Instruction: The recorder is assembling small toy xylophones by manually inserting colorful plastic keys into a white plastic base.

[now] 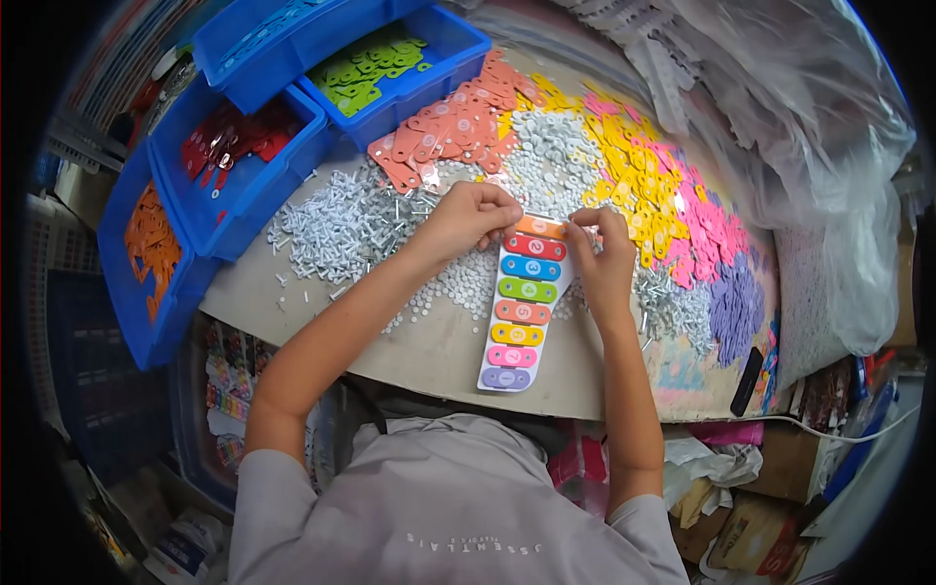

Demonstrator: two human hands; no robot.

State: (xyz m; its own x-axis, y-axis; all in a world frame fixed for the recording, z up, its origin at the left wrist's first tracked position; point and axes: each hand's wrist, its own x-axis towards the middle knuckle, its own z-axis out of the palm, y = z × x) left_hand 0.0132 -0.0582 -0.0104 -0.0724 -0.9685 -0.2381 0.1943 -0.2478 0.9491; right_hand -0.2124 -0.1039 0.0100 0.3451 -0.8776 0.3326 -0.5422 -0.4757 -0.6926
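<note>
A toy xylophone (518, 312) lies on the table in front of me. Its white base carries a row of coloured bars, from an orange bar (538, 228) at the far end to a purple one nearest me. My left hand (476, 222) is pinched closed at the left end of the orange bar; whatever sits between its fingertips is hidden. At the bar's right end, my right hand (603, 255) grips the xylophone's edge with thumb and bent fingers. Small white washers (458, 292) lie loose beside the base, and a heap of silvery screws (336, 229) is left of it.
Blue bins (255, 210) at the left hold red, green, orange and blue bars. Salmon (444, 132), yellow (639, 180), pink (712, 234) and purple bars (737, 302) are heaped on the table (419, 366). More screws (678, 307) lie at the right, near a black block (747, 380). Clear plastic sheeting (780, 117) hangs behind.
</note>
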